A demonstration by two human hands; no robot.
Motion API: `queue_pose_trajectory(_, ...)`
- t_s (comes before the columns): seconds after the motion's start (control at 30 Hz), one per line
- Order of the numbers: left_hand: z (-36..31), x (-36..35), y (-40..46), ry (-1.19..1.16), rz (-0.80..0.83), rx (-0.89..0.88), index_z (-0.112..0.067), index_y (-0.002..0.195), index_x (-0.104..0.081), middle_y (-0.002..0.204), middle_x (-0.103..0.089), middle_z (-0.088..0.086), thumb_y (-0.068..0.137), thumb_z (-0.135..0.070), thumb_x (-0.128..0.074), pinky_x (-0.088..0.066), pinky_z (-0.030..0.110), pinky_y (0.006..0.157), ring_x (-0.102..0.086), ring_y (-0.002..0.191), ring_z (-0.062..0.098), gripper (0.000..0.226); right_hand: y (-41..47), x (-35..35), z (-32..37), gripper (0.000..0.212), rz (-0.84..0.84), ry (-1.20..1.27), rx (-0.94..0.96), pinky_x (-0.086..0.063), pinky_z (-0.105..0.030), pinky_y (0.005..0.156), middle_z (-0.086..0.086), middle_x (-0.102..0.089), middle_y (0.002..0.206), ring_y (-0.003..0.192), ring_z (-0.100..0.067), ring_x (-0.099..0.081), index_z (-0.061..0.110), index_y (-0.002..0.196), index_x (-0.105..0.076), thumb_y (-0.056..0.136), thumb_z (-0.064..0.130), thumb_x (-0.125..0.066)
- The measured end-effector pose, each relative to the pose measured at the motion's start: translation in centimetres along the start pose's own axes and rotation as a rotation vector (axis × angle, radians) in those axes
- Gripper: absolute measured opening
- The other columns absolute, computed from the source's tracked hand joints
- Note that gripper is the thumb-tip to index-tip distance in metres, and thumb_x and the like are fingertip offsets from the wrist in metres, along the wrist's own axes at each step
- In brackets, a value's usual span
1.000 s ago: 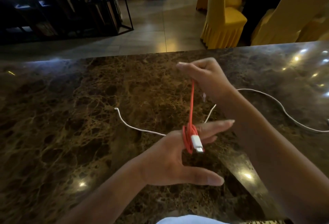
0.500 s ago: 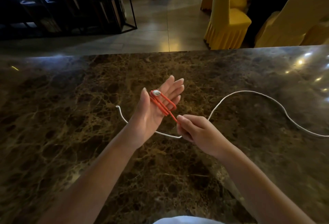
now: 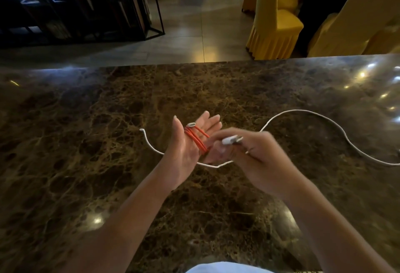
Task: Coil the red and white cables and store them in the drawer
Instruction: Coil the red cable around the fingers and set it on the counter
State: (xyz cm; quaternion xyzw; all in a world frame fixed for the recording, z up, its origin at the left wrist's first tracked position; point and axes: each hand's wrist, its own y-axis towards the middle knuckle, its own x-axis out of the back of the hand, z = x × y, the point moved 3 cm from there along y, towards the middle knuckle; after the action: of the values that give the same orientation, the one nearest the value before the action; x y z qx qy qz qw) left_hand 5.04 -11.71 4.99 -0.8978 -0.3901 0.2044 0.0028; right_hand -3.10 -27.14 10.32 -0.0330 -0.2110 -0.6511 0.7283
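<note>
1. Head view, centre of the frame: we hold our left hand palm up with the fingers spread flat, and the red cable is looped several times across the palm, one white plug lying at the base of the fingers.
2. Just right of it, our right hand is blurred; its fingers are pinched closed on the red cable's other white plug, close against the left palm.
3. Behind and under both hands, the white cable lies loose on the marble countertop. One end sits left of the left hand, then it arcs up and trails off the right edge of the frame. Our hands cover its middle stretch.
4. At upper right stand chairs in yellow covers; at upper left, a dark metal shelf rack on the tiled floor.
5. We cannot see a drawer from here.
</note>
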Motion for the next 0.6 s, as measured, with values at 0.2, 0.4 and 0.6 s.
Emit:
queue_pose_trajectory(0.2, -0.2, -1.4, -0.4, 0.056, 0.087, 0.017, -0.011, 0.166, -0.008, 0.17, -0.033, 0.0, 0.071, -0.094, -0.05, -0.019, 0.043, 0.131, -0.035, 0.155, 0.014, 0.133, 1.5, 2.3, 0.3, 0.02, -0.163, -0.239, 0.076, -0.058, -0.044, 0.081, -0.002, -0.074, 0.099, 0.093, -0.025, -0.071, 0.01, 0.1, -0.078, 0.103, 0.024, -0.064)
queue_pose_trajectory(0.4, -0.5, -1.2, -0.7, 0.042, 0.074, -0.002, -0.012, 0.165, -0.009, 0.171, -0.027, 0.005, 0.068, -0.096, -0.05, -0.028, 0.034, 0.127, -0.036, 0.154, 0.013, 0.135, 1.8, 1.5, -1.5, 0.035, -0.243, 0.264, -0.391, -0.058, -0.026, 0.058, -0.002, -0.073, 0.068, 0.058, -0.013, -0.07, 0.009, 0.129, -0.057, 0.097, 0.015, -0.068)
queue_pose_trajectory(0.6, -0.5, -1.0, -1.0, 0.017, 0.086, 0.023, -0.01, 0.165, -0.007, 0.17, -0.026, -0.004, 0.06, -0.098, -0.055, -0.037, 0.025, 0.12, -0.039, 0.151, 0.007, 0.144, 2.4, 2.4, -2.0, 0.024, 0.002, -0.203, -0.426, -0.058, -0.03, 0.068, 0.003, -0.077, 0.085, 0.074, -0.011, -0.075, 0.023, 0.124, -0.071, 0.101, 0.024, -0.066)
